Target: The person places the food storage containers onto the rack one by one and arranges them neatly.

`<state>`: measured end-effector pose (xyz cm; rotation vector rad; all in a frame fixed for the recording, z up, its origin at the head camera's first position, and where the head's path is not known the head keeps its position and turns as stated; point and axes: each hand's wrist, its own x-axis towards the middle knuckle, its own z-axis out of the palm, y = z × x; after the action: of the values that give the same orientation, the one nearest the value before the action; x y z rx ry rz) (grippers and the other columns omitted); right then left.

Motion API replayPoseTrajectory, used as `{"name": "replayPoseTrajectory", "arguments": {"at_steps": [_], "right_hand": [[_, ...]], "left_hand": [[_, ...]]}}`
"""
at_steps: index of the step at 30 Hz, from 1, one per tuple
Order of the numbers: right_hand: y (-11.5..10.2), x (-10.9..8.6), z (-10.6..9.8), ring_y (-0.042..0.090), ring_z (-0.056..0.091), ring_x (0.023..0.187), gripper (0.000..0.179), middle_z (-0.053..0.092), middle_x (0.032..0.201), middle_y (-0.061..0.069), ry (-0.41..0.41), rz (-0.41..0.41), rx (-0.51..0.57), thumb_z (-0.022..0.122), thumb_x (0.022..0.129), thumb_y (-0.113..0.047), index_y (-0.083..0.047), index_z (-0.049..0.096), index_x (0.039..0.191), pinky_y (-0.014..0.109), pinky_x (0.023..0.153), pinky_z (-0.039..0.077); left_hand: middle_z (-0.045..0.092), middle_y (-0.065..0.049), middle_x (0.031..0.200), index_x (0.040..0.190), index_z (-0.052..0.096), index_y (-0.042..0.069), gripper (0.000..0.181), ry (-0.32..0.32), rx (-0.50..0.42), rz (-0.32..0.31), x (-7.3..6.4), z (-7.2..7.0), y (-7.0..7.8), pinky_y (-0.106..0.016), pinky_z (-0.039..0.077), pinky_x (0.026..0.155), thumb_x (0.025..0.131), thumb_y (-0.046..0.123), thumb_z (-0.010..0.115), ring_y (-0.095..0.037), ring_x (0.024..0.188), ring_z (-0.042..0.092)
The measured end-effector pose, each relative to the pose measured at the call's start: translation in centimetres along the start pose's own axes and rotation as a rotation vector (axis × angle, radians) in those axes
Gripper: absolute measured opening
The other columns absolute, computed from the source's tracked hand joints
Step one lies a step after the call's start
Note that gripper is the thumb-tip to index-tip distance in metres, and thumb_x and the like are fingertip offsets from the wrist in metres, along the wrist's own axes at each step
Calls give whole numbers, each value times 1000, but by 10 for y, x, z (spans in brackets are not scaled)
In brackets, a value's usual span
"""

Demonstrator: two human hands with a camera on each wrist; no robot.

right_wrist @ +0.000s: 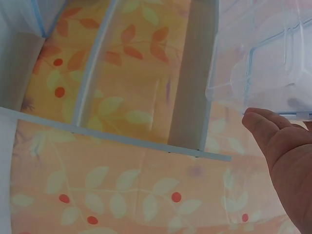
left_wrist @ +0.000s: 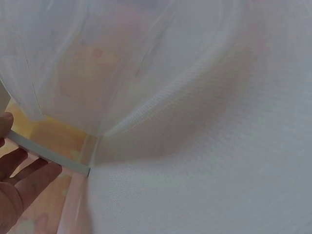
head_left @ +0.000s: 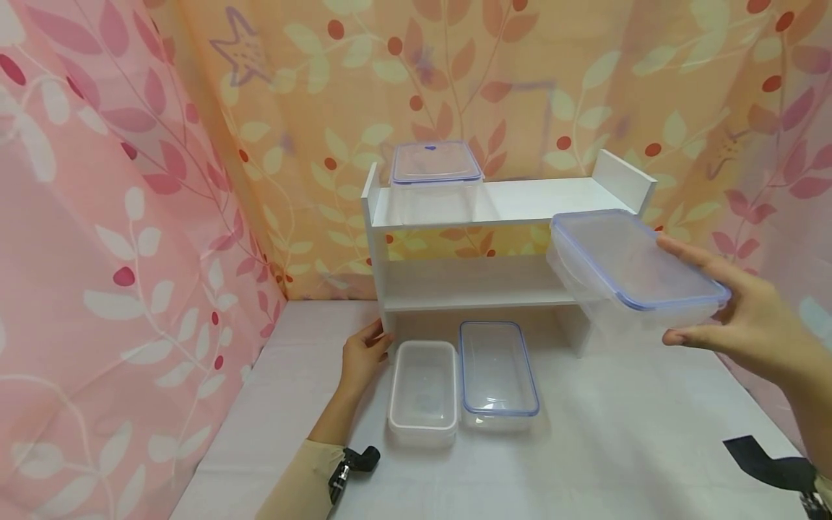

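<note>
My right hand (head_left: pixel 757 318) holds a clear food container with a blue-rimmed lid (head_left: pixel 640 260) by its right end, thumb low and fingers along the lid. The container hangs in the air, tilted, overlapping the right side of the white shelf (head_left: pixel 474 285) in the head view. Up close, the right wrist view shows the hand (right_wrist: pixel 287 156) at the container's rim. Down at the shelf's lower left, my left hand (head_left: pixel 364 357) grips the edge of the side panel (left_wrist: pixel 48 153), thumb on one face and fingers on the other.
Another blue-rimmed container (head_left: pixel 437 162) stands on the shelf's top board at the left. On the table (head_left: pixel 617 448), a white-lidded container (head_left: pixel 424 390) and a blue-rimmed one (head_left: pixel 499 372) lie side by side at the shelf's foot. Patterned curtains (head_left: pixel 117 217) enclose the table.
</note>
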<state>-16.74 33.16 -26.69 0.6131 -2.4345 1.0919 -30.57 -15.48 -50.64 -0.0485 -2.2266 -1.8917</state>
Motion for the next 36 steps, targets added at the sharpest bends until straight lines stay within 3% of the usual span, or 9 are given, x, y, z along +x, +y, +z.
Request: {"name": "replayPoseTrajectory", "arguments": {"at_steps": [6, 11, 19, 25, 30, 36], "right_hand": [[-5, 16, -8, 7, 54, 93, 109, 48, 147, -6, 0, 7, 28, 86, 66, 18, -17, 40, 159, 17, 54, 57], [-8, 29, -11, 3, 58, 89, 106, 51, 136, -10, 2, 36, 2, 87, 70, 15, -21, 41, 159, 13, 61, 58], [-11, 50, -16, 7, 59, 87, 101, 45, 141, -4, -8, 27, 34, 82, 75, 17, -21, 41, 159, 12, 64, 58], [-13, 66, -17, 8, 54, 98, 95, 41, 145, 2, -22, 85, 28, 79, 84, 9, -30, 38, 160, 6, 70, 54], [-12, 78, -19, 1, 61, 88, 93, 46, 138, 3, -44, 151, 1, 80, 86, 0, -36, 35, 160, 8, 68, 53], [-10, 92, -17, 0, 65, 87, 92, 48, 131, 1, -73, 189, 26, 80, 88, -3, -38, 34, 160, 10, 69, 55]], "left_hand": [[67, -20, 133, 140, 64, 10, 48, -1, -11, -4, 0, 0, -1, -42, 65, 77, 94, 14, 77, -27, 106, 73], [67, -20, 133, 140, 64, 10, 49, 1, -11, -8, 0, 0, -1, -40, 65, 77, 94, 15, 77, -27, 107, 73], [67, -19, 134, 141, 62, 8, 49, -4, -7, 4, 0, 0, -1, -37, 65, 75, 94, 15, 76, -27, 108, 73], [71, -11, 130, 141, 63, 9, 50, -5, 1, 24, -1, -2, 0, -39, 65, 76, 94, 19, 77, -29, 109, 73], [70, -10, 131, 141, 63, 7, 50, -4, 1, 18, 0, -2, 3, -44, 65, 79, 94, 20, 77, -29, 110, 72], [71, -10, 130, 139, 66, 14, 47, 0, -3, 12, -1, -1, 5, -43, 65, 79, 94, 21, 78, -28, 109, 73]]}}
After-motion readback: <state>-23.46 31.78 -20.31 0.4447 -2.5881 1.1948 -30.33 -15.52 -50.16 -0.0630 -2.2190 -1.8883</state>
